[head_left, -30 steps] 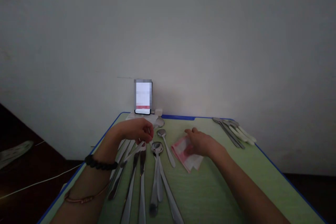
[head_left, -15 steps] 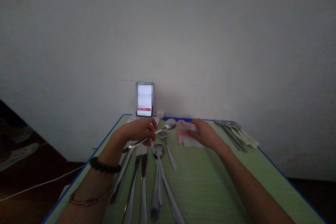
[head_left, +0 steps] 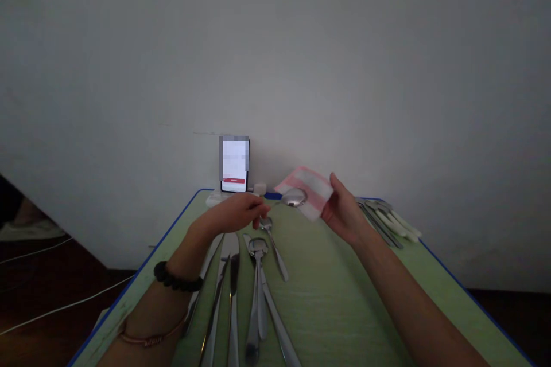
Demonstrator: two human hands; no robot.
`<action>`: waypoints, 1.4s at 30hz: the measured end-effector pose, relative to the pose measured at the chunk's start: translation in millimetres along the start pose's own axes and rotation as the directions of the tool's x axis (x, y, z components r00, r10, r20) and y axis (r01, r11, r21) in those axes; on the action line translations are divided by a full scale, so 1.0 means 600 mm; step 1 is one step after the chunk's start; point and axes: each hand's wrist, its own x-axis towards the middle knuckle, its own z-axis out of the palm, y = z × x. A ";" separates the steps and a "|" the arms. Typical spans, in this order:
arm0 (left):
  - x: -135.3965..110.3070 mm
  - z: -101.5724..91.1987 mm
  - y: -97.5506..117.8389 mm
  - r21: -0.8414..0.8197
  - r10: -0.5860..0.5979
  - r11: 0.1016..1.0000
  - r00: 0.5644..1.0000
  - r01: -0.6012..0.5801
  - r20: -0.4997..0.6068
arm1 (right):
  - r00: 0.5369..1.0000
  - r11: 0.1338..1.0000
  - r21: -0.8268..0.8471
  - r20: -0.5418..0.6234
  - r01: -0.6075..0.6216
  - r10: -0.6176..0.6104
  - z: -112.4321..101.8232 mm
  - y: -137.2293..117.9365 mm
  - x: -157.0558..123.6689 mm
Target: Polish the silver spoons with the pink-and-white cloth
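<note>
While wall fills upper frame, left hand [head_left: 235, 215] at centre-left pinches spoon [head_left: 294, 198] by handle, leaving bowl free, raised above table [head_left: 344, 309]. Knives and spoons [head_left: 258, 281] fan out below. Phone [head_left: 235, 165] leans on wall. Cloth [head_left: 307, 186] spread behind bowl, apparently touching, gripped by right hand [head_left: 346, 215]. Cutlery pile [head_left: 387, 218] hugs right edge; room to move lower right.

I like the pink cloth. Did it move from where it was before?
Yes. The right hand has lifted the pink cloth off the green table, up and toward the far edge, level with the phone.
</note>
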 end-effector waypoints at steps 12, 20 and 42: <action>0.000 -0.001 -0.003 0.133 -0.051 0.990 0.997 0.042 0.063 | 0.996 0.995 -0.095 0.086 0.018 -0.010 0.016 0.022 -0.012; -0.009 -0.006 -0.010 0.140 -0.051 0.990 0.990 0.032 0.133 | 0.953 0.910 -0.388 0.303 0.147 -0.024 0.009 0.015 -0.025; -0.025 -0.023 0.021 0.120 0.016 0.993 0.986 0.004 -0.165 | 0.996 0.953 -0.299 -0.056 0.052 -0.072 -0.024 -0.041 -0.028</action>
